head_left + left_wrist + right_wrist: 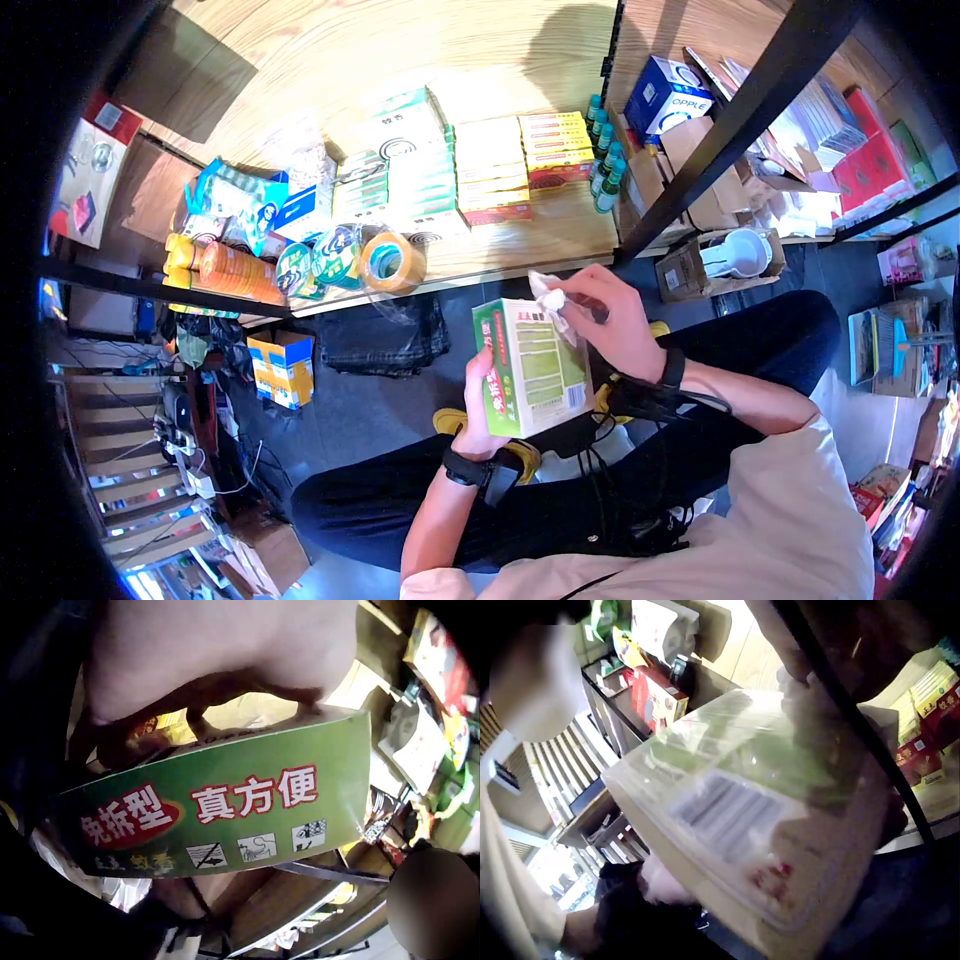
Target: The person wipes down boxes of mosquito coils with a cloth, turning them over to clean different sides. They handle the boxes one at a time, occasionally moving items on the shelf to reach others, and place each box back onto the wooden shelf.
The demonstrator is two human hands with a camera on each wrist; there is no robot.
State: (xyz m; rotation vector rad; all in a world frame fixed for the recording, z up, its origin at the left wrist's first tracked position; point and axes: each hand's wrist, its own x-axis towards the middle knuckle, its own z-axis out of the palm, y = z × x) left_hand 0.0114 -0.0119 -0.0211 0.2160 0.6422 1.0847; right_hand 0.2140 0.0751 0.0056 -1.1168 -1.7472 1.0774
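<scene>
A green and white box (540, 375) with red lettering is held up over the person's lap. The left hand (482, 405) grips its left side, thumb on the green face; in the left wrist view the hand (225, 660) lies along the far edge of the box (225, 802). Above the top right edge, the right hand (620, 325) pinches a crumpled white tissue (550, 300) against the box. The barcode side of the box (727, 817) fills the right wrist view, slightly blurred, with the right hand (847, 652) in shadow above it.
On the wooden shelf (560, 240) ahead stand stacked yellow boxes (490, 165), green boxes (420, 180), green bottles (608, 180), a tape roll (390, 262) and orange bottles (235, 272). A black shelf post (740, 120) rises at the right. A carton (282, 368) stands on the floor.
</scene>
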